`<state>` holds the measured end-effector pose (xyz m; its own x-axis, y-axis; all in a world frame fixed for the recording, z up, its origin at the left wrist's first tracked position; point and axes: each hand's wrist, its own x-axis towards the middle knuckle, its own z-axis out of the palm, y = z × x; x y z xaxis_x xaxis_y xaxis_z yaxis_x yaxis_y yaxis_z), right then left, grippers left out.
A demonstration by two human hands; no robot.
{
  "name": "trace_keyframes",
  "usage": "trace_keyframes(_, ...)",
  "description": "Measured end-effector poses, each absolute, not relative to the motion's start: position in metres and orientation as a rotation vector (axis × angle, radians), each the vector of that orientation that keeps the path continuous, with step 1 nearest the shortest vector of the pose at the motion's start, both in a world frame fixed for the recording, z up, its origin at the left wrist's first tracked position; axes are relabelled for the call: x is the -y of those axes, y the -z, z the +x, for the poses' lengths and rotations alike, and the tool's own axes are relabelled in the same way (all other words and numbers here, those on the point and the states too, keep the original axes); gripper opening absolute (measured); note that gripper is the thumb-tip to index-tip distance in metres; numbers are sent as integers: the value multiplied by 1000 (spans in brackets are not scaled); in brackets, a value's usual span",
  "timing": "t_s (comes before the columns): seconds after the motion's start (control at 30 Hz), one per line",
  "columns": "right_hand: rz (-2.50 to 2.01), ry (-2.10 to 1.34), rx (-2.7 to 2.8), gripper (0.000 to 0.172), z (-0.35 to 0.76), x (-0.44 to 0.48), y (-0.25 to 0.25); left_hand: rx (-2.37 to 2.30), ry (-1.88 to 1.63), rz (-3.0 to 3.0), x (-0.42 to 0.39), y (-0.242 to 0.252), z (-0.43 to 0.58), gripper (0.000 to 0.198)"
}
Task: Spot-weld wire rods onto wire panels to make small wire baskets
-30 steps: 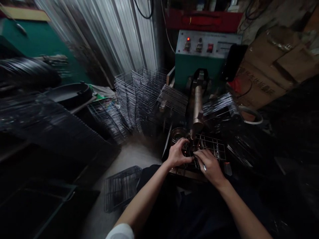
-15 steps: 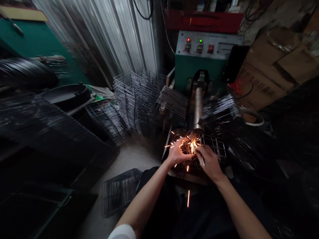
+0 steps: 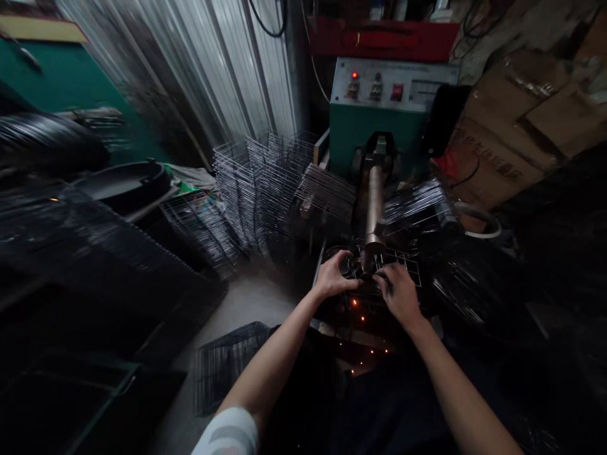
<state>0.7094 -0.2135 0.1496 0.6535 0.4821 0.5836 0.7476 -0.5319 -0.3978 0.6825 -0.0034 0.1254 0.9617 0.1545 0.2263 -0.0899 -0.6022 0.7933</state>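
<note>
A wire grid panel (image 3: 406, 260) lies under the round metal electrode arm (image 3: 374, 212) of a spot welder (image 3: 379, 120). My left hand (image 3: 331, 277) is at the panel's left part, its thumb and fingers curved in a C around the near side of the electrode tip (image 3: 368, 258). Right of the tip, my right hand (image 3: 399, 292) has its fingers bent and pinched at the panel's near edge. Something small and dark shows at those fingertips, too dim to name. A few orange sparks (image 3: 363, 318) fall below the hands.
Stacks of wire grids (image 3: 246, 189) stand left of the welder, and more wire pieces (image 3: 417, 202) lie to its right. Cardboard boxes (image 3: 502, 133) are at the right. Another wire panel stack (image 3: 227, 366) rests on the floor. A black round pan (image 3: 121, 180) is at the left.
The bright spark burst at the electrode tip has died down to a few falling sparks. The green lamp on the welder has gone out. Both hands stay close to the tip.
</note>
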Motion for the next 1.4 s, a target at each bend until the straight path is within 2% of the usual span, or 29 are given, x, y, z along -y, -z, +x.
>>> trace_keyframes(0.47,-2164,468,951,17,717,215,-150,57,-303,2200,-6,-132,687,72)
trace_keyframes(0.53,-2142,402,947,15,715,221,-154,122,-273,2124,-16,-123,680,90)
trace_keyframes(0.63,-2069,270,903,15,706,239,-160,98,-275,1920,-29,-79,661,133)
trace_keyframes(0.7,-2029,153,801,17,697,253,-160,-42,-213,1700,-26,-36,647,144)
trace_keyframes(0.83,-1868,-61,470,23,671,273,-152,-141,50,1130,8,39,639,137)
trace_keyframes(0.97,-1753,-117,212,36,651,281,-145,-128,41,965,32,58,656,127)
trace_keyframes(1.17,-1632,-243,123,42,638,275,-157,-174,37,1013,14,39,641,128)
trace_keyframes(1.4,-1409,-645,174,38,609,267,-192,-175,-168,1405,-35,-36,563,107)
